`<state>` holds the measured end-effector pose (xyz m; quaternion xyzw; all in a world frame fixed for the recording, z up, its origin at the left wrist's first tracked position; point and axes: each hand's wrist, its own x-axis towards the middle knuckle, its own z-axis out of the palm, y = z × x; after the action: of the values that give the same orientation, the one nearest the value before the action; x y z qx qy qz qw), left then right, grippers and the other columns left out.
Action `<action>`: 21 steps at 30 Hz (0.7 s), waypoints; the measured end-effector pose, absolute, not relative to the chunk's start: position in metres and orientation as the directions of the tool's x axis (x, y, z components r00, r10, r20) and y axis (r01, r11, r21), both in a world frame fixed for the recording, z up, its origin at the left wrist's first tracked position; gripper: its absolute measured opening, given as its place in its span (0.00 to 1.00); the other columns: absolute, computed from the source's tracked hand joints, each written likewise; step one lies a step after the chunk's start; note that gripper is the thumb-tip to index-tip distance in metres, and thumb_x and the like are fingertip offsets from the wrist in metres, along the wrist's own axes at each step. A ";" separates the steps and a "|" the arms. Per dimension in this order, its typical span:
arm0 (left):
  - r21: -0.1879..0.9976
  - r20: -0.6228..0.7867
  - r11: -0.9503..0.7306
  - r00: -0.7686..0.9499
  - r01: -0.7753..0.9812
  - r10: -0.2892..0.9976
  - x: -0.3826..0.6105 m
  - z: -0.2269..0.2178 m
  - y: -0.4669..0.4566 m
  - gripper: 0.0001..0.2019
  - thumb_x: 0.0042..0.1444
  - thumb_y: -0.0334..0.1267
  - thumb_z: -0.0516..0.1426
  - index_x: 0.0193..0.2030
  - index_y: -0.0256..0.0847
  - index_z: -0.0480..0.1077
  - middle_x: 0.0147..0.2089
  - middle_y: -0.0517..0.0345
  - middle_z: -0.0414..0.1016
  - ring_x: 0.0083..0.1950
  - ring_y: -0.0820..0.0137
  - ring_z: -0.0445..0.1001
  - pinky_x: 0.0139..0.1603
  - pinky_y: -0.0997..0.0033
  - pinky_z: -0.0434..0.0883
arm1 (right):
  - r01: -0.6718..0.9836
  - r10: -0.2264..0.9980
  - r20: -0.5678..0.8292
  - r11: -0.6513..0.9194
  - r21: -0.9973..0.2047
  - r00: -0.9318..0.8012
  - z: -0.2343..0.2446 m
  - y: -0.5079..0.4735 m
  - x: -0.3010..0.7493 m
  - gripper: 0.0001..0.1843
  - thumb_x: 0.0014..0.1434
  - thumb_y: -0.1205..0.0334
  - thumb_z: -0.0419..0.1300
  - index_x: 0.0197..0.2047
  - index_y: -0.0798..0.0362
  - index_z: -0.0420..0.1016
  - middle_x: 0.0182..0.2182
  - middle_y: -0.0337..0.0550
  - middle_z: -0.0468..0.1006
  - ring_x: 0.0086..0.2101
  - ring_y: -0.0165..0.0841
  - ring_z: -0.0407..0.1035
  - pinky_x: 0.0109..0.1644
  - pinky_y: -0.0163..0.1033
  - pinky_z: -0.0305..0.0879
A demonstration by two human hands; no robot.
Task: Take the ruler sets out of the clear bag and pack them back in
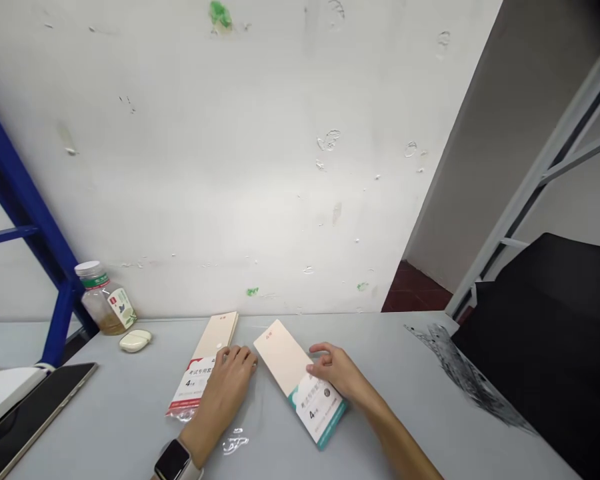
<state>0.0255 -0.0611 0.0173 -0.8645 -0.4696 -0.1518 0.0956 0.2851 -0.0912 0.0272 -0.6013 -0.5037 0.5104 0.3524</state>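
Note:
My left hand [230, 380] lies palm down over the right side of a slim pack [200, 380] with a cream upper part and a red-banded printed sleeve. Its fingers rest loosely extended, and the hand covers part of the printing. A second slim pack [305, 393], cream with a teal-banded sleeve, lies tilted on the table to the right. My right hand [333, 370] is at its right edge, the thumb touching the top surface and the index finger held apart. Clear plastic film [236, 440] lies on the table between the packs.
A jar with a white lid [105, 300] and a small cream case [135, 341] stand at the back left. A dark-screened tablet [35, 420] lies at the left edge. A blue frame [25, 180] rises there. A black chair back [555, 347] is beside the table's right edge.

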 end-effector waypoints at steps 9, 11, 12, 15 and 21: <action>0.320 0.356 -0.550 0.440 0.772 0.824 0.033 0.030 -0.071 0.14 0.68 0.39 0.42 0.37 0.44 0.66 0.44 0.53 0.74 0.45 0.61 0.73 0.46 0.58 0.70 | 0.307 0.909 -0.398 -0.347 -0.886 -0.122 0.024 -0.090 0.297 0.08 0.48 0.61 0.66 0.26 0.55 0.73 0.17 0.37 0.76 0.16 0.25 0.64 0.15 0.29 0.52; 0.365 0.349 -0.539 0.425 0.759 0.835 0.035 0.031 -0.074 0.14 0.68 0.40 0.41 0.38 0.44 0.65 0.45 0.52 0.74 0.46 0.60 0.74 0.47 0.57 0.71 | 0.286 0.912 -0.394 -0.349 -0.892 -0.117 0.024 -0.088 0.299 0.08 0.49 0.60 0.65 0.29 0.56 0.74 0.20 0.38 0.78 0.17 0.27 0.67 0.17 0.30 0.56; 0.392 0.342 -0.533 0.419 0.750 0.841 0.036 0.032 -0.076 0.14 0.68 0.40 0.41 0.38 0.44 0.65 0.47 0.52 0.74 0.48 0.60 0.74 0.47 0.57 0.71 | 0.273 0.914 -0.390 -0.348 -0.897 -0.115 0.023 -0.088 0.298 0.08 0.50 0.60 0.65 0.31 0.56 0.74 0.21 0.40 0.79 0.19 0.29 0.69 0.18 0.30 0.59; 0.463 0.307 -0.512 0.411 0.724 0.859 0.041 0.033 -0.080 0.14 0.68 0.41 0.41 0.40 0.45 0.66 0.51 0.52 0.74 0.50 0.61 0.74 0.47 0.59 0.73 | 0.233 0.927 -0.362 -0.332 -0.914 -0.097 0.022 -0.087 0.290 0.10 0.51 0.60 0.64 0.36 0.57 0.75 0.24 0.41 0.80 0.23 0.31 0.73 0.22 0.32 0.63; 0.336 0.318 -0.583 0.493 0.740 0.810 0.046 0.018 -0.078 0.11 0.68 0.37 0.44 0.44 0.44 0.67 0.52 0.52 0.75 0.54 0.61 0.73 0.54 0.56 0.70 | 0.209 0.958 -0.287 -0.282 -0.936 0.007 0.023 -0.089 0.274 0.06 0.53 0.62 0.63 0.34 0.56 0.74 0.22 0.38 0.77 0.23 0.30 0.70 0.25 0.32 0.61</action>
<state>0.0465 -0.0783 0.0181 -0.8606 -0.4503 -0.2252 -0.0771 0.2736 -0.0889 0.0235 -0.6106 -0.4779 0.5177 0.3615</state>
